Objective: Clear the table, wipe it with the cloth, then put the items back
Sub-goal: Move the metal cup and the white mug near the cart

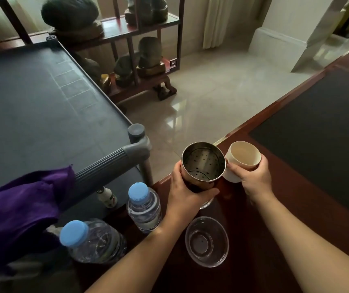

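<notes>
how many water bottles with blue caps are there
2. One water bottle stands at the table's left edge, just left of the left forearm. The other bottle is nearer the camera, lower left, beside the purple cloth. More may be hidden.

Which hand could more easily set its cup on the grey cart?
Probably the left hand. It grips the metal cup on the side nearer the cart. The right hand, gripping the cream cup, is farther away.
</notes>
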The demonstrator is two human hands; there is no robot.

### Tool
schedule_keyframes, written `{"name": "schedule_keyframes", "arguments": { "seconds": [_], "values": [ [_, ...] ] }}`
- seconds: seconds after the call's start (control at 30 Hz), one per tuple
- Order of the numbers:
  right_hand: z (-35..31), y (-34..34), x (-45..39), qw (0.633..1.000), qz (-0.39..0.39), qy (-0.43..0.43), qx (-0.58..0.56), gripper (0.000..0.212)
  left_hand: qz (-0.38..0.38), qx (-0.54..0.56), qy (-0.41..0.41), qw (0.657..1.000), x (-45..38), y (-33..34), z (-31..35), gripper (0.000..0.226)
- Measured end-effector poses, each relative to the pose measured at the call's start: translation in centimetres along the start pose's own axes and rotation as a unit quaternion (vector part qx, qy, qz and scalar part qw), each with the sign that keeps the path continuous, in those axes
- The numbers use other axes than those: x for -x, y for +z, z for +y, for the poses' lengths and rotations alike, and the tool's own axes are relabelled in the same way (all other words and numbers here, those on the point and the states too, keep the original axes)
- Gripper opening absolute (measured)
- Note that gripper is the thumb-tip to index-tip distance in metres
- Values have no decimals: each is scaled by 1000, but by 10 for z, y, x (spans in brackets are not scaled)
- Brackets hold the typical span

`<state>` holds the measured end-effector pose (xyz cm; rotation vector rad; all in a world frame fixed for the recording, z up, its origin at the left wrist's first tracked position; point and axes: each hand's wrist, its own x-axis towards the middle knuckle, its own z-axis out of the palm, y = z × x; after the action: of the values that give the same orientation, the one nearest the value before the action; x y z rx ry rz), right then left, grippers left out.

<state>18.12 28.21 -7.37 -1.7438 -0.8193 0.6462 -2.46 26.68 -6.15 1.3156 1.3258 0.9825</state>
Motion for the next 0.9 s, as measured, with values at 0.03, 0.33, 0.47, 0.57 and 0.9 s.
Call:
{"name": "schedule_keyframes", "arguments": {
  "seconds": [0.03,0.33,0.47,0.57,0.9],
  "values": [
    [2,0,1,1000,-1,1,1,82,-3,0,0,1000,1,-1,0,113],
    [5,-7,3,999,-41,16,17,103,-17,-3,-1,1000,2,-5,1,123],
    [2,-19,12,996,-59,47,50,116,-18,4,-12,1000,5,-8,7,132],
    [-5,-31,21,994,-54,53,83,110,-13,-15,-15,1000,13,-11,18,135],
    [-76,-70,73,952,-10,-82,295,60,23,-210,45,976,57,-19,89,88]
  ]
}}
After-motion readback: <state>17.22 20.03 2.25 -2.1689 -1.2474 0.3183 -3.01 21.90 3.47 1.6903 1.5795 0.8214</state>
